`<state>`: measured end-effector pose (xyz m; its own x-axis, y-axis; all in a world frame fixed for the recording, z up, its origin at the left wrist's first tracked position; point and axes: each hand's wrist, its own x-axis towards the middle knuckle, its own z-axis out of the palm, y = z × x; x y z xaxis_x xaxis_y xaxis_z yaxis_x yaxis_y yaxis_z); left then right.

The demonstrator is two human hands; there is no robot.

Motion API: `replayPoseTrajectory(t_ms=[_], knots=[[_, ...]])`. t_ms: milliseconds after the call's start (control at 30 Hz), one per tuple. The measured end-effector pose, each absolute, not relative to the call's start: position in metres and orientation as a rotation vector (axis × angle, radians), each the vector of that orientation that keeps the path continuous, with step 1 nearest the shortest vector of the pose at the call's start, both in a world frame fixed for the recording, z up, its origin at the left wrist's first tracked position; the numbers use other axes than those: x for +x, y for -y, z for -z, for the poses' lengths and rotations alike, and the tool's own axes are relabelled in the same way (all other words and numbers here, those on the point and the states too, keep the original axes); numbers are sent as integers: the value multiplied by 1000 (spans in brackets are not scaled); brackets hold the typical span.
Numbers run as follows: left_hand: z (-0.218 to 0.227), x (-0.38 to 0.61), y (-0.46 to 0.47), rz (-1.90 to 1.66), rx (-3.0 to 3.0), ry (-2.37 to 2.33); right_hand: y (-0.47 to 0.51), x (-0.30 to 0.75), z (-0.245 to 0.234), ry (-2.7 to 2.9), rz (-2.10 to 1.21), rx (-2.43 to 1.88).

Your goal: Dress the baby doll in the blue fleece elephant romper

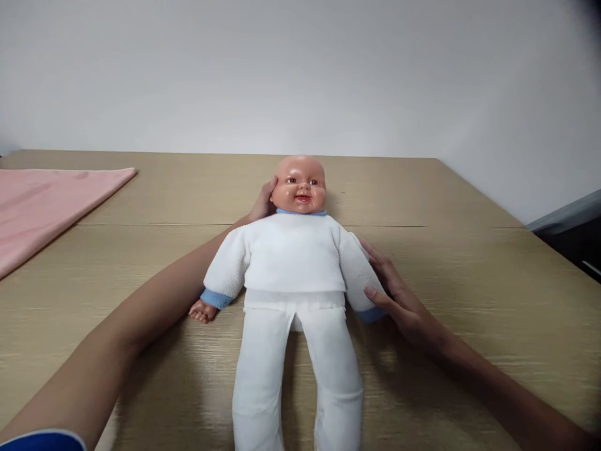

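Lying on its back in the middle of the wooden tabletop (pixel 422 200), a baby doll (pixel 292 263) faces up toward the camera, with its bald head at the far end and its legs pointing to the near edge. It wears a white fleece top with light blue cuffs and collar, and white trousers which run out of the picture at the bottom.

The left hand (pixel 263 202) reaches far along the left side of the doll and is at the left side of the head. The fingers curl against the cheek and ear area, so this grip is cupped on the head; most of the hand is hidden behind the head and shoulder, and I cannot tell how firmly it holds. The bare forearm lies across the tabletop just beside the doll's left-hand sleeve and its small bare hand.

The right hand (pixel 397 294) rests on the sleeve at the right side of the doll. The fingers are stretched and a little spread, lying flat on the white cloth, and the thumb presses near the blue cuff. This grip is not closed around the arm.

A pink cloth (pixel 42 203) lies flat at the far left of the tabletop, well apart from the doll. Behind the tabletop stands a plain white wall (pixel 300 69).
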<state>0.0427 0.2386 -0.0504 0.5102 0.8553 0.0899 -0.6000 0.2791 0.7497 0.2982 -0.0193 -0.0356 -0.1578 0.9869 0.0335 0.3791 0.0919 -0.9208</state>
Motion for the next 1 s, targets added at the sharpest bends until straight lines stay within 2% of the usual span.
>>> replayPoseTrajectory(t_ms=[300, 733, 1000], knots=[[51, 17, -262, -893, 974, -470, 23, 299, 51, 1793, -697, -1550], [48, 19, -253, -728, 1021, -371, 26, 300, 48, 1738, -728, -1680], [51, 19, -254, -779, 967, -387, 26, 301, 49, 1765, -661, -1718]])
